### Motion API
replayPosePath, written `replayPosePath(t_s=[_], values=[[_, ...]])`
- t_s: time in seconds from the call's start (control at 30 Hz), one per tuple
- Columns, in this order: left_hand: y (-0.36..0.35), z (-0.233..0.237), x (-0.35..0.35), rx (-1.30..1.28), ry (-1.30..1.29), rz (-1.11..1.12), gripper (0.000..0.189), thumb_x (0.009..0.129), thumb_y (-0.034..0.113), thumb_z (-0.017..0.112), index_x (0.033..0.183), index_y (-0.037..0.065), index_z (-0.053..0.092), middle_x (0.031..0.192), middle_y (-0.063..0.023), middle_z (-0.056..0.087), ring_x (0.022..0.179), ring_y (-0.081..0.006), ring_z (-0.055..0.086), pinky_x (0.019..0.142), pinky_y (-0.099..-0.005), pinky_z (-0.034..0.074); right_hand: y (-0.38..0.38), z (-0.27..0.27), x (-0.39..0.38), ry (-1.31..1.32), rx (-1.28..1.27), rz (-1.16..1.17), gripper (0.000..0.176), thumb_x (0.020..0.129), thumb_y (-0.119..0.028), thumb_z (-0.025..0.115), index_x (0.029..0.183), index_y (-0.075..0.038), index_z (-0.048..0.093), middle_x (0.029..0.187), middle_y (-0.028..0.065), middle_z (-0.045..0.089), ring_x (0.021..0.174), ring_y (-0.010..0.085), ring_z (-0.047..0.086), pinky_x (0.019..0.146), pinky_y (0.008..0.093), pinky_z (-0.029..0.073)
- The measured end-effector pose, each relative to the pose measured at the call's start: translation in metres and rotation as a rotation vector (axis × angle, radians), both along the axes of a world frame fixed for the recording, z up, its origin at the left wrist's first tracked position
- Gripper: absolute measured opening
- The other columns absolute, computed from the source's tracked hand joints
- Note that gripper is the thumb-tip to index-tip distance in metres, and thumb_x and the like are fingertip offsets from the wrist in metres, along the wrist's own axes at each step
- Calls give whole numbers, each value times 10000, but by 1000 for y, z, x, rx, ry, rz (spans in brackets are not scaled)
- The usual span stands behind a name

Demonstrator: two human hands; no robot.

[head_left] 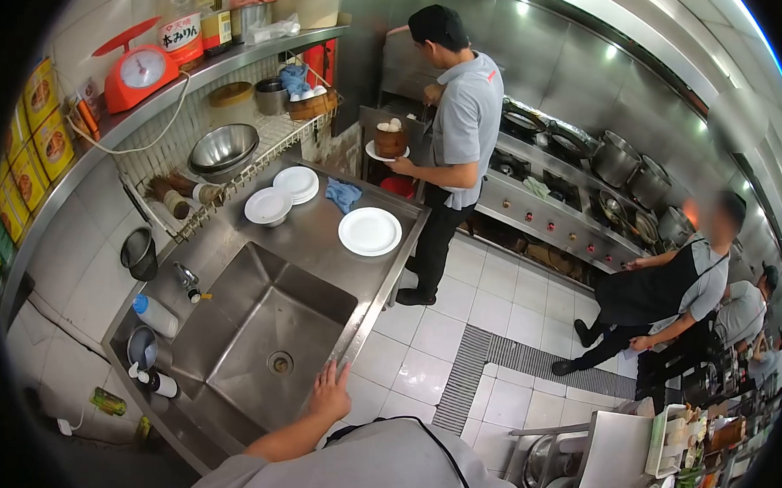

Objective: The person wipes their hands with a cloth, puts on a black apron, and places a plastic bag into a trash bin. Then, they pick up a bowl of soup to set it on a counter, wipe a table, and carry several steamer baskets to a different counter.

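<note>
My left hand (330, 394) rests on the front rim of a steel sink (270, 313), fingers stretched out and holding nothing. The sink's basin has no water standing in it, and its drain (280, 362) shows. On the steel counter beyond lie a large white plate (370, 232), a stack of smaller plates (297, 183), a white bowl (268, 205) and a crumpled blue cloth (342, 194). A tap (189, 280) stands at the sink's left side. My right hand is out of view.
A co-worker (471, 117) past the counter holds a plate with a bamboo steamer (390, 141). Another person (695, 279) stands by the stove (558, 216). A white-capped bottle (165, 384) and blue-topped bottle (156, 315) edge the sink; metal bowls (224, 148) sit on the rack.
</note>
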State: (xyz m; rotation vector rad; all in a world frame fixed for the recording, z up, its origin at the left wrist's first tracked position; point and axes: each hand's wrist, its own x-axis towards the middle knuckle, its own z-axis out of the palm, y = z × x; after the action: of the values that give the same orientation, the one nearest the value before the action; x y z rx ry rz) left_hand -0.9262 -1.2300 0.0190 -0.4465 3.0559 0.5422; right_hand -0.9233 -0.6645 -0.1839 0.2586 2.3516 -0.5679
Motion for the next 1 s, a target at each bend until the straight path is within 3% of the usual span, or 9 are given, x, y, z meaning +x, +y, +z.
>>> replayPosePath(t_s=[0.3, 0.53, 1.0], values=[[-3, 4, 0, 66, 57, -21, 840, 820, 214, 663, 1580, 126, 316, 1608, -250, 276, 1501, -407, 262, 1232, -535, 198, 31, -66, 16, 31, -30, -27, 457, 933, -429, 630, 1232, -92, 709, 1218, 206, 698, 1131, 383, 663, 991, 434, 521], [-5, 1, -1, 91, 60, -19, 857, 806, 217, 665, 1579, 117, 310, 1599, -266, 284, 1497, -424, 266, 1226, -561, 191, 0, -23, 6, -3, 13, -15, 436, 936, -415, 624, 1217, -95, 717, 1222, 200, 698, 1135, 380, 660, 989, 432, 522], [-6, 5, -2, 106, 11, -22, 862, 825, 229, 663, 1591, 127, 281, 1613, -253, 263, 1505, -417, 249, 1233, -552, 179, -4, -16, 4, -2, 10, 23, 396, 940, -386, 611, 1186, -102, 734, 1231, 188, 696, 1143, 372, 654, 985, 427, 525]])
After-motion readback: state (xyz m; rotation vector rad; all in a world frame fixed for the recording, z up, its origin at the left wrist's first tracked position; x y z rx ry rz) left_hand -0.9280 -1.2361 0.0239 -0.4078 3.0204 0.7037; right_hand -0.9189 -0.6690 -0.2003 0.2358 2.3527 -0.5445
